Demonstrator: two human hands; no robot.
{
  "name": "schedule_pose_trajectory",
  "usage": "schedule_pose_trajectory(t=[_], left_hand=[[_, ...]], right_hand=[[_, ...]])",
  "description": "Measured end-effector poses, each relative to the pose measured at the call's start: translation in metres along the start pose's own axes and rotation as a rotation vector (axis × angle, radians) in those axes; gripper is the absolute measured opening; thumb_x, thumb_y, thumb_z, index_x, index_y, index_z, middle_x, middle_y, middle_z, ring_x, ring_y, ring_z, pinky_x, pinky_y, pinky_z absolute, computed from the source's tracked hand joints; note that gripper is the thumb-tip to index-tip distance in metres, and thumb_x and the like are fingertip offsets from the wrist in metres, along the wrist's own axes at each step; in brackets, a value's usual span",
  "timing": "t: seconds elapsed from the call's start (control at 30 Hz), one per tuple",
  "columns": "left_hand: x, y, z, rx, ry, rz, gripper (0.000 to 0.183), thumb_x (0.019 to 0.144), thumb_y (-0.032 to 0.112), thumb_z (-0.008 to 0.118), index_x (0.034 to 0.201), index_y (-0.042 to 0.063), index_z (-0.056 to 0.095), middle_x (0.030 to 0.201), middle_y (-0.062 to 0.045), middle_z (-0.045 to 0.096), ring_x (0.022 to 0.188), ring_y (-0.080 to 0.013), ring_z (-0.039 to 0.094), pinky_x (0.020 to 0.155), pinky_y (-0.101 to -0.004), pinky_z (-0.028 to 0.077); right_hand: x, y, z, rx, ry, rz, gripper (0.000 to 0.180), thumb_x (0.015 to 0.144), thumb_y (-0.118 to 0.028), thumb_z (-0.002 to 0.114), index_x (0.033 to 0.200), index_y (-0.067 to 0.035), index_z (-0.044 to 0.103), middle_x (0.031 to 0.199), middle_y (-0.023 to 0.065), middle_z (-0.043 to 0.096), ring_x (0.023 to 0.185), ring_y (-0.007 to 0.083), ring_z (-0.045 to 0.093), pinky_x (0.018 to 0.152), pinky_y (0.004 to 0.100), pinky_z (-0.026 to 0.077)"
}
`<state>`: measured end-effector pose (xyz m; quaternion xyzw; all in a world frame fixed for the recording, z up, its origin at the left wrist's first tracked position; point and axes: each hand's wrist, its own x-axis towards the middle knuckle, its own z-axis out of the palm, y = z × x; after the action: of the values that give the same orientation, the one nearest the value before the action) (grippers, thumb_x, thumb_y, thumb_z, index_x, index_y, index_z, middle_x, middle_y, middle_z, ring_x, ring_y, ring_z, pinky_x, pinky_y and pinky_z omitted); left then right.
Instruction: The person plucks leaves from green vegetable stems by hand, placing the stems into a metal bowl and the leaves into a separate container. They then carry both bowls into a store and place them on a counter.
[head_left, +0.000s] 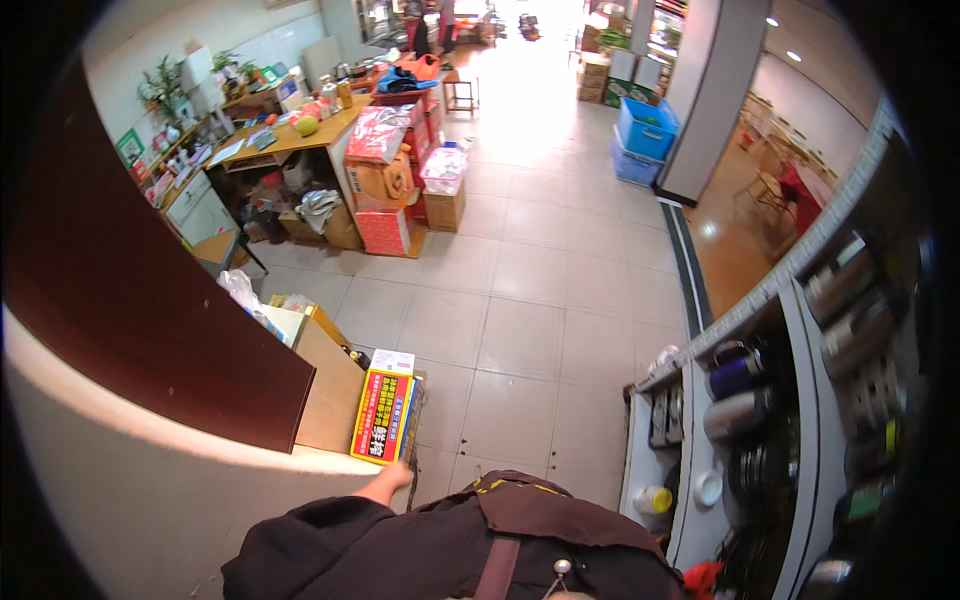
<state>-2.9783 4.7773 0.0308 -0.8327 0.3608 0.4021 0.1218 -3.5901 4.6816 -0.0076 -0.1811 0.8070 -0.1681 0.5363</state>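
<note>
My left hand (395, 475) hangs low beside my body, close to the near end of a red and yellow carton (381, 418) that bears writing. Whether its fingers touch the carton or are curled around anything cannot be made out. A smaller white box (393, 362) sits at the carton's far end. My right hand is out of view. On my right side stands a grey shelf unit (685, 457) holding several thermos flasks and jars, among them a dark blue flask (739, 375) and a bottle with a yellow cap (653, 500).
Pale floor tiles (517, 330) stretch ahead between a dark wooden panel (187, 315) and the shelves. Stacked cartons (382, 187) stand by a cluttered desk (315, 135). Blue plastic crates (646, 131) rest against a pillar (709, 97). People (431, 26) stand far back.
</note>
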Motion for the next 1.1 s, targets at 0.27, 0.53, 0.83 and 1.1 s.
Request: schedule_pose_trajectory(t=[0.27, 0.53, 0.83, 1.1], left_hand=[[0.154, 0.213, -0.160, -0.664, 0.368, 0.155, 0.029, 0.068, 0.022, 0.054, 0.092, 0.005, 0.057, 0.093, -0.017, 0.059, 0.089, -0.0288, 0.056, 0.077, -0.0348, 0.044], [0.199, 0.242, -0.182, -0.494, 0.216, -0.158, 0.037, 0.066, 0.029, 0.060, 0.096, 0.007, 0.059, 0.095, -0.012, 0.060, 0.091, -0.0258, 0.056, 0.078, -0.0329, 0.044], [0.339, 0.242, -0.277, -0.275, 0.064, -0.311, 0.029, 0.066, 0.022, 0.052, 0.087, 0.002, 0.060, 0.089, -0.020, 0.058, 0.089, -0.0333, 0.055, 0.076, -0.0400, 0.044], [0.560, 0.401, -0.553, -0.384, 0.376, -0.005, 0.029, 0.068, 0.024, 0.055, 0.090, 0.006, 0.057, 0.091, -0.015, 0.059, 0.088, -0.0291, 0.055, 0.075, -0.0367, 0.045]], right_hand=[[0.185, -0.173, 0.106, -0.812, -0.159, -0.271, 0.022, 0.072, -0.020, 0.049, 0.084, -0.005, 0.061, 0.073, 0.0147, 0.056, 0.064, 0.0291, 0.054, 0.059, 0.0371, 0.043], [0.262, -0.524, 0.235, -1.178, -0.214, -0.762, 0.024, 0.070, -0.023, 0.052, 0.083, -0.007, 0.064, 0.082, 0.0164, 0.061, 0.077, 0.0298, 0.059, 0.069, 0.0371, 0.046], [0.313, -0.758, 0.421, -0.662, -0.356, -0.825, 0.015, 0.069, -0.006, 0.052, 0.079, -0.004, 0.062, 0.068, 0.0070, 0.061, 0.060, 0.0147, 0.057, 0.054, 0.0281, 0.046], [0.501, -0.743, 0.375, -0.831, -0.022, -0.382, 0.019, 0.066, -0.020, 0.057, 0.081, -0.011, 0.065, 0.080, 0.0128, 0.063, 0.076, 0.0244, 0.060, 0.068, 0.0334, 0.047]])
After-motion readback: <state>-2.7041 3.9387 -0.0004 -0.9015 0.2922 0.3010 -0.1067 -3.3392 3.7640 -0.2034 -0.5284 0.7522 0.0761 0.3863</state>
